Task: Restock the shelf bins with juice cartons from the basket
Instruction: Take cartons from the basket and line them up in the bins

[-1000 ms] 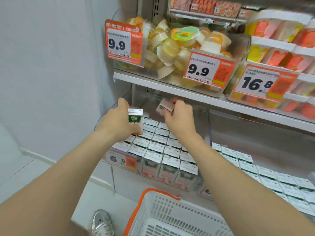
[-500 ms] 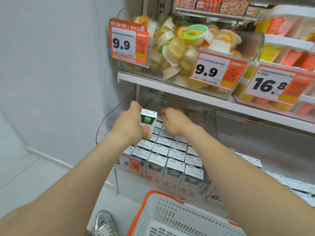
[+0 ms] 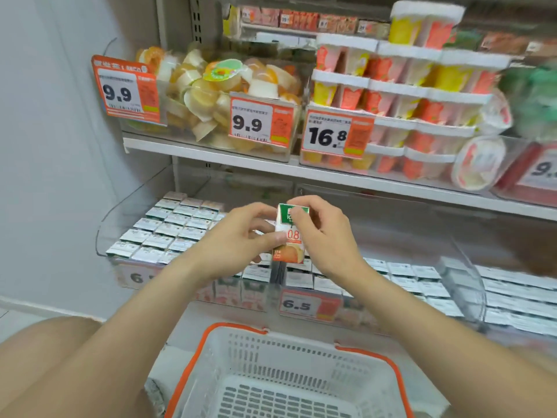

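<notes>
Juice carton (image 3: pixel 291 236) upright in mid-air, left grip (image 3: pixel 238 239) wrapped round its lower body, right grip (image 3: pixel 325 236) pinching its green top, over the front rows of the shelf bin (image 3: pixel 120 212). Judgement: settle it in one grip, pick a gap among the packed cartons (image 3: pixel 168 227), lower it straight, label facing front.

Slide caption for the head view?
Left hand and right hand hold a juice carton upright before the stocked shelf bin, basket below.
</notes>
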A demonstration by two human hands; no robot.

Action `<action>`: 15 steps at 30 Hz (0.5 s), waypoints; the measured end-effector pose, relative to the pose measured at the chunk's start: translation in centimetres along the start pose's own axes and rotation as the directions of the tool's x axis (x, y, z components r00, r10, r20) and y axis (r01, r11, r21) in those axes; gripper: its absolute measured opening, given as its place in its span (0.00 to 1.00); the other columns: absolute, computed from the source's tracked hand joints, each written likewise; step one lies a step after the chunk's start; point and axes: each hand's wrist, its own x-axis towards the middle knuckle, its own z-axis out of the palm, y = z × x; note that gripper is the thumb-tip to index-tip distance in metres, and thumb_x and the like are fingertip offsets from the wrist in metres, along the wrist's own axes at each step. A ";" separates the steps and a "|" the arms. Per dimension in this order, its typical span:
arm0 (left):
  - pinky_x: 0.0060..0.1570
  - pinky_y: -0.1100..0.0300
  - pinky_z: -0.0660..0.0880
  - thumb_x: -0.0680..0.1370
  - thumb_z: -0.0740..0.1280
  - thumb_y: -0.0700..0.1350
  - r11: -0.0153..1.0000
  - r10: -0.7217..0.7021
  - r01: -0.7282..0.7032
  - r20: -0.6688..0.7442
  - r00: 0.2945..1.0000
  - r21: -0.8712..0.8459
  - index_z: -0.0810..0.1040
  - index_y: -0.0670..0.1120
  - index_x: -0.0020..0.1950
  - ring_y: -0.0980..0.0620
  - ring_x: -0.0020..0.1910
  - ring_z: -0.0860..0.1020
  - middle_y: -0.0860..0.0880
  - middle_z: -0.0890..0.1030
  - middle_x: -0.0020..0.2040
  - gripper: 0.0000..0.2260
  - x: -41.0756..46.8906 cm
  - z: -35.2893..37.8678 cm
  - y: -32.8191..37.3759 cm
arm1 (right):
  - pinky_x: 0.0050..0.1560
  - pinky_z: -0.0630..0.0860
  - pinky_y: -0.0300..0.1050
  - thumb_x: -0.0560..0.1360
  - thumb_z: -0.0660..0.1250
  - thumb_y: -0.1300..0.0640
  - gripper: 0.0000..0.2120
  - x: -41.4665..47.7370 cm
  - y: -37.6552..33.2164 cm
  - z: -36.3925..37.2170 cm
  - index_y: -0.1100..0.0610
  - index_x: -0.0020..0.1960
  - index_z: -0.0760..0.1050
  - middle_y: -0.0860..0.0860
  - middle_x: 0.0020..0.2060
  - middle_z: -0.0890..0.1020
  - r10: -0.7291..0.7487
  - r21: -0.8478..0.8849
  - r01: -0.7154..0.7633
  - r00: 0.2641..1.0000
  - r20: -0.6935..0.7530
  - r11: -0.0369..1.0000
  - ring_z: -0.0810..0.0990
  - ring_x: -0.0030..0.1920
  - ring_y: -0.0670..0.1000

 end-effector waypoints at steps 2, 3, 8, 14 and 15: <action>0.50 0.50 0.82 0.81 0.72 0.48 0.997 0.075 -0.075 0.034 0.997 -0.016 0.79 0.53 0.65 0.50 0.48 0.86 0.53 0.87 0.50 0.13 0.2 2.0 1.0 | 0.44 0.77 0.43 0.81 0.66 0.47 0.09 -0.4 0.6 -2.4 0.45 0.58 0.82 0.43 0.46 0.85 0.044 -0.007 -0.044 0.998 0.043 0.999 0.81 0.41 0.43; 0.50 0.51 0.82 0.82 0.71 0.48 0.995 0.102 -0.102 0.040 0.994 -0.018 0.80 0.52 0.65 0.51 0.48 0.86 0.53 0.87 0.50 0.12 0.5 3.0 1.3 | 0.46 0.78 0.44 0.80 0.67 0.44 0.10 -0.6 1.0 -3.5 0.45 0.58 0.83 0.43 0.46 0.86 0.071 -0.003 -0.071 0.995 0.075 0.997 0.82 0.43 0.43; 0.52 0.60 0.78 0.85 0.64 0.48 0.917 0.272 -0.221 -0.113 0.956 0.333 0.82 0.53 0.58 0.60 0.51 0.81 0.59 0.84 0.50 0.07 2.8 6.6 0.0 | 0.51 0.82 0.55 0.77 0.71 0.44 0.11 0.5 3.9 -9.2 0.50 0.51 0.85 0.47 0.41 0.88 0.270 0.011 -0.270 0.963 0.003 0.963 0.85 0.43 0.49; 0.63 0.49 0.72 0.85 0.61 0.50 0.579 0.383 -0.399 0.195 0.903 0.711 0.78 0.53 0.66 0.50 0.63 0.73 0.55 0.78 0.63 0.12 4.0 9.8 -1.3 | 0.54 0.71 0.49 0.80 0.70 0.57 0.18 1.4 7.5 -13.3 0.53 0.68 0.73 0.56 0.57 0.76 0.165 -0.578 -0.159 0.985 -0.042 0.801 0.76 0.58 0.60; 0.64 0.50 0.71 0.85 0.60 0.53 0.572 0.367 -0.403 0.217 0.905 0.714 0.77 0.53 0.68 0.50 0.64 0.72 0.55 0.76 0.65 0.13 4.1 10.4 -1.1 | 0.56 0.73 0.52 0.79 0.71 0.58 0.19 1.6 8.3 -13.3 0.52 0.68 0.74 0.57 0.56 0.76 0.151 -0.612 -0.133 0.988 -0.022 0.780 0.77 0.57 0.62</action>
